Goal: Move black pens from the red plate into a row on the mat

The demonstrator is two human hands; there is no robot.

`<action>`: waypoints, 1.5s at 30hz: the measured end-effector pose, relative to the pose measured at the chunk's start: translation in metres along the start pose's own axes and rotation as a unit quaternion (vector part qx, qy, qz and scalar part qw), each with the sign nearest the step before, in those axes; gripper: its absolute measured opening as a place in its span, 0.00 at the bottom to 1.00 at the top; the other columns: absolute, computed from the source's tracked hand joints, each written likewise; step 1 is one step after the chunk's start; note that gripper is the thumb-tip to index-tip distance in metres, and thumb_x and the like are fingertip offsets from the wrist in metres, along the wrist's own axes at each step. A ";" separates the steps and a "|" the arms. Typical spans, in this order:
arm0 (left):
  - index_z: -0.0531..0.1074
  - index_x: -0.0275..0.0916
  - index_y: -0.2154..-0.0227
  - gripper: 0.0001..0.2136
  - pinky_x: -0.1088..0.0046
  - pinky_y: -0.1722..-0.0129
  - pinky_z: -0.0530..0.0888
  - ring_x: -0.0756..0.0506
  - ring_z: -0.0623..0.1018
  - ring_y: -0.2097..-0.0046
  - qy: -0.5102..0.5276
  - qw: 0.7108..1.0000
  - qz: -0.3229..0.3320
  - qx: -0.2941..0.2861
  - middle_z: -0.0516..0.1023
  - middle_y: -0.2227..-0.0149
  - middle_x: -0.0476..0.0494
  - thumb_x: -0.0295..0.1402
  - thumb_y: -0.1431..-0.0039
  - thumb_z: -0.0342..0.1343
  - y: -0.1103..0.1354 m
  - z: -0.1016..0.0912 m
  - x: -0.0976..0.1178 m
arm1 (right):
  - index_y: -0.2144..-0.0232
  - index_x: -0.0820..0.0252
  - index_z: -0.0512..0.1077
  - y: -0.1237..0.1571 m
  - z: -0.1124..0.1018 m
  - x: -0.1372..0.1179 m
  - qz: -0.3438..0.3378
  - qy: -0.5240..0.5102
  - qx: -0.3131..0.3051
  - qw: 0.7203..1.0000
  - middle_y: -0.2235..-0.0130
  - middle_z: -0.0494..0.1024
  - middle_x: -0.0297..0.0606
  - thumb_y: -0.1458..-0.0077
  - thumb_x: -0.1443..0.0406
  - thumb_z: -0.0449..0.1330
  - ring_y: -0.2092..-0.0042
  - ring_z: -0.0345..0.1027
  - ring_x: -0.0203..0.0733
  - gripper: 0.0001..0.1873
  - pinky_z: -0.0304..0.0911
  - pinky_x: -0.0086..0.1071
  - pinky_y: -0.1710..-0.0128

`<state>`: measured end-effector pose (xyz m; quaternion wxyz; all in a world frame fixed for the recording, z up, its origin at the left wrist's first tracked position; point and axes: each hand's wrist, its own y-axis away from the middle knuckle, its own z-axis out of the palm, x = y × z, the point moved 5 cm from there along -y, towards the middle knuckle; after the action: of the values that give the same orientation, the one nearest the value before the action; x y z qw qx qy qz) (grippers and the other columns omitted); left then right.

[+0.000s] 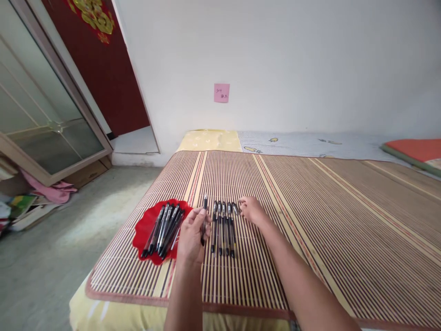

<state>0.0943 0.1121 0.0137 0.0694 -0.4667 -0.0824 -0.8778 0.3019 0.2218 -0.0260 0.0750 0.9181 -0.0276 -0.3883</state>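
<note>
My left hand [191, 234] is closed around a black pen [204, 216], holding it upright-lengthwise just left of a row of several black pens [223, 229] laid side by side on the striped bamboo mat [310, 220]. To the left, a red scalloped plate [143, 227] carries several more black pens [166, 230]. My right hand [251, 209] rests on the mat at the right end of the row, fingers curled, its fingertips touching a small pen cap [235, 208].
The mat covers a bed with a yellow sheet [210, 139]; its left edge drops to a grey floor. A folded red cushion [415, 151] lies at far right. Glass door, clothes and books [24, 202] sit at left. A pink note [221, 92] sticks on the wall.
</note>
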 end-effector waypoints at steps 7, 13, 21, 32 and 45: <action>0.70 0.37 0.68 0.21 0.84 0.85 0.58 0.57 0.66 0.82 0.003 1.000 -0.006 0.008 0.75 0.76 0.53 0.42 0.56 0.74 0.001 0.001 -0.001 | 0.39 0.60 0.71 0.011 -0.004 -0.004 -0.048 0.055 -0.059 0.996 0.45 0.78 0.47 0.53 0.78 0.62 0.64 0.74 0.37 0.37 0.60 0.25 0.70; 0.70 0.37 0.68 0.22 0.84 0.85 0.58 0.57 0.66 0.82 -0.001 1.000 -0.012 0.012 0.75 0.76 0.53 0.42 0.57 0.75 0.000 0.000 -0.002 | 0.43 0.59 0.74 0.005 0.002 -0.004 -0.065 0.074 -0.070 0.993 0.51 0.79 0.42 0.53 0.77 0.63 0.62 0.72 0.39 0.33 0.61 0.27 0.68; 0.70 0.37 0.68 0.23 0.84 0.84 0.59 0.57 0.65 0.82 -0.002 1.000 -0.015 0.014 0.75 0.77 0.53 0.43 0.58 0.75 0.002 0.002 -0.001 | 0.46 0.60 0.75 0.008 0.000 -0.009 -0.096 0.083 -0.084 0.988 0.63 0.78 0.35 0.53 0.77 0.64 0.65 0.70 0.37 0.30 0.57 0.27 0.68; 0.71 0.37 0.68 0.22 0.83 0.84 0.59 0.56 0.67 0.81 -0.005 1.000 -0.016 0.019 0.76 0.76 0.51 0.42 0.58 0.75 0.001 0.001 -0.004 | 0.33 0.64 0.64 0.002 0.001 -0.007 -0.093 0.068 -0.118 0.986 0.66 0.78 0.34 0.52 0.79 0.63 0.69 0.69 0.35 0.42 0.57 0.28 0.71; 0.71 0.37 0.67 0.22 0.84 0.84 0.59 0.56 0.68 0.81 0.000 1.000 -0.022 0.021 0.76 0.76 0.52 0.40 0.58 0.75 0.003 0.003 -0.005 | 0.40 0.65 0.71 0.013 -0.009 -0.025 -0.098 0.071 -0.160 0.980 0.72 0.77 0.32 0.54 0.80 0.63 0.72 0.68 0.36 0.37 0.55 0.28 0.73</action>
<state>0.0997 0.1105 0.0112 0.0597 -0.4629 -0.1113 -0.8774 0.2910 0.2128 0.0003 0.1839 0.9179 0.1302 -0.3266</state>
